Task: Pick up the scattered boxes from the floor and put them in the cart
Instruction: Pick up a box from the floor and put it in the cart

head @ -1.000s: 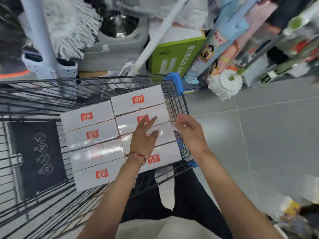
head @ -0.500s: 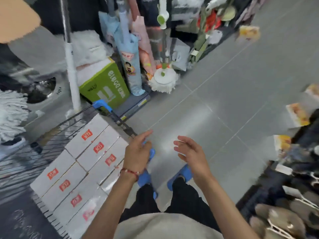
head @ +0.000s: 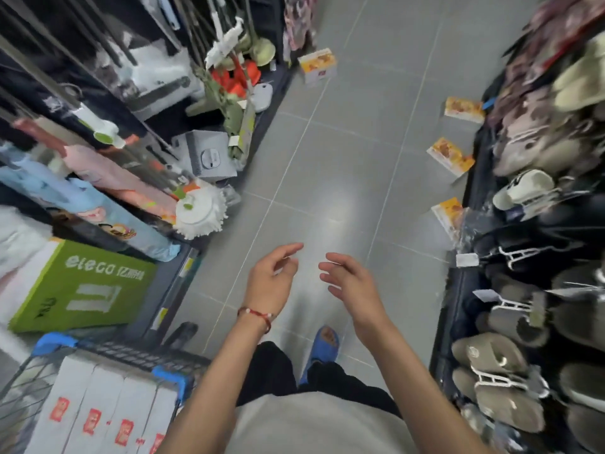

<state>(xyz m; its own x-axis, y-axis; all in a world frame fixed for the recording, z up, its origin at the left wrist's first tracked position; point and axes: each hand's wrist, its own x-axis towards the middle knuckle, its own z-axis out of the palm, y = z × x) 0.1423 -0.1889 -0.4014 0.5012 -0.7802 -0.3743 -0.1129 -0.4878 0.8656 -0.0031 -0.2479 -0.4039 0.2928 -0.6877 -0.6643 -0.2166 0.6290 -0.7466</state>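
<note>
Several orange-and-white boxes lie scattered on the grey tiled floor ahead: one far up the aisle (head: 318, 64), one at the right shelf's foot (head: 464, 109), another nearer (head: 450, 156), and one leaning by the right shelf (head: 448, 217). The wire cart (head: 170, 376) with blue corners sits at the lower left, holding white boxes with red labels (head: 98, 411). My left hand (head: 271, 280), with a red bracelet at the wrist, and my right hand (head: 352, 283) hover over the floor in front of me, both empty with fingers apart.
The left shelf holds mops (head: 199, 214), a green box (head: 82, 286) and a grey appliance (head: 206, 155). Slippers (head: 497, 381) hang on the right rack. The aisle floor (head: 327, 158) runs between them. My blue shoe (head: 322, 347) stands below my hands.
My view has swung from the cart to the right, down the aisle. Both hands left the cart's boxes and now hang empty over the floor.
</note>
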